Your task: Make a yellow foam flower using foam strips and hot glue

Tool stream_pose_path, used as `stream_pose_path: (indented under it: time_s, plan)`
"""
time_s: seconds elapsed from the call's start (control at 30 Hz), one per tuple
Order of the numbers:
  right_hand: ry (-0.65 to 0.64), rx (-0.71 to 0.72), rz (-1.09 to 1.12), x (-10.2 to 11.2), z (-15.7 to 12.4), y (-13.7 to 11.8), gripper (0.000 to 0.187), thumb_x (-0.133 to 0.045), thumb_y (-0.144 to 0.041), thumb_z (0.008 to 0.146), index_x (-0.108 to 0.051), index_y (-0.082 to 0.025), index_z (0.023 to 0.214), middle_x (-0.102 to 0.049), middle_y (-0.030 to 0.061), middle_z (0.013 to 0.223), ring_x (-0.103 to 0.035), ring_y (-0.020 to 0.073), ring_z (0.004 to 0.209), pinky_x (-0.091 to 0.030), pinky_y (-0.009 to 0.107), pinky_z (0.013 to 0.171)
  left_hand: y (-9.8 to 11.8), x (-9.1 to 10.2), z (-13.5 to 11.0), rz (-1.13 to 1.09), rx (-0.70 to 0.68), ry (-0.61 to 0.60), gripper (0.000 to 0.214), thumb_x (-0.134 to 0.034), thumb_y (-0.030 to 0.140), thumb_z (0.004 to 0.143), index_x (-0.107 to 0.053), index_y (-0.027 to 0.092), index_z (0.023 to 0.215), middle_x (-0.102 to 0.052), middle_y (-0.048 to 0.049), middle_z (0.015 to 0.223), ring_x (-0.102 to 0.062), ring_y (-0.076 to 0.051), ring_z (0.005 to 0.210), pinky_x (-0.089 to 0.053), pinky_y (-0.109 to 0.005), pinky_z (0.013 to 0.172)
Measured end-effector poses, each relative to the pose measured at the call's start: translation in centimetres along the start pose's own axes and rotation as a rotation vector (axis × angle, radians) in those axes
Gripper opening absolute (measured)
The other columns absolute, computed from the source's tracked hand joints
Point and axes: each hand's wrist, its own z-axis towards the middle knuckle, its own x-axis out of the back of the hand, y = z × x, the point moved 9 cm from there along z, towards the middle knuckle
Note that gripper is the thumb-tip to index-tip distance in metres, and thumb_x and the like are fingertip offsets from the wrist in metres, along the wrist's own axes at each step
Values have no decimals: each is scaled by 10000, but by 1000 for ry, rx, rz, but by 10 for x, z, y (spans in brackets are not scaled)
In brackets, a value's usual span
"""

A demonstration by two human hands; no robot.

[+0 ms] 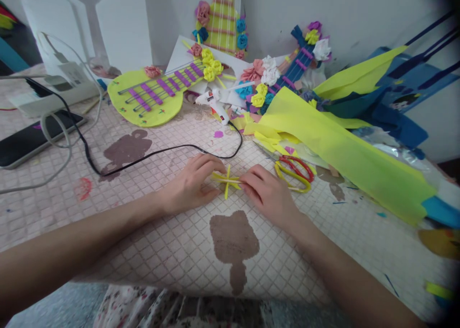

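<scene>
My left hand (192,184) and my right hand (268,193) rest on the patterned tablecloth (179,251) and pinch the two ends of thin yellow foam strips (227,180) that cross each other between them. Both hands have their fingers closed on the strips. Red-and-yellow scissors (296,170) lie just right of my right hand.
A white glue gun (217,102) with a black cord (143,156) lies behind. Foam guitars with paper flowers: yellow one (151,98), blue one (298,64), another upright (224,18). Yellow foam sheets (345,146) at right. A phone (32,137) and a power strip (53,90) at left.
</scene>
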Motion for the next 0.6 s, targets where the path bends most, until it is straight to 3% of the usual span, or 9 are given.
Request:
stream_pose_path:
  time_s: [0.13,0.3,0.6]
  plan:
    - [-71,17,-3,-7,-5,-11,218,-401,-263,948,-603,-180,948,-598,50,898,-566,142,745,-409,248,601,9,-3,-2,49,-82,-62,257,-610,183,817,-522,193,1059,-567,-70,1074,-524,-198,1018,-442,-361,900]
    - [-66,16,-10,-10,-7,-13,183,-413,-221,940,-582,-172,989,-634,52,895,-581,158,764,-411,260,624,13,-10,-5,113,-154,-129,218,-579,202,859,-526,222,1070,-584,-50,1077,-513,-196,1009,-403,-364,898]
    - [-80,35,-42,-5,-9,-23,181,-415,-236,935,-587,-187,906,-610,41,884,-556,136,718,-385,245,581,17,-15,-4,205,-185,-173,186,-549,209,879,-513,210,1061,-602,-36,1031,-514,-182,965,-366,-364,888]
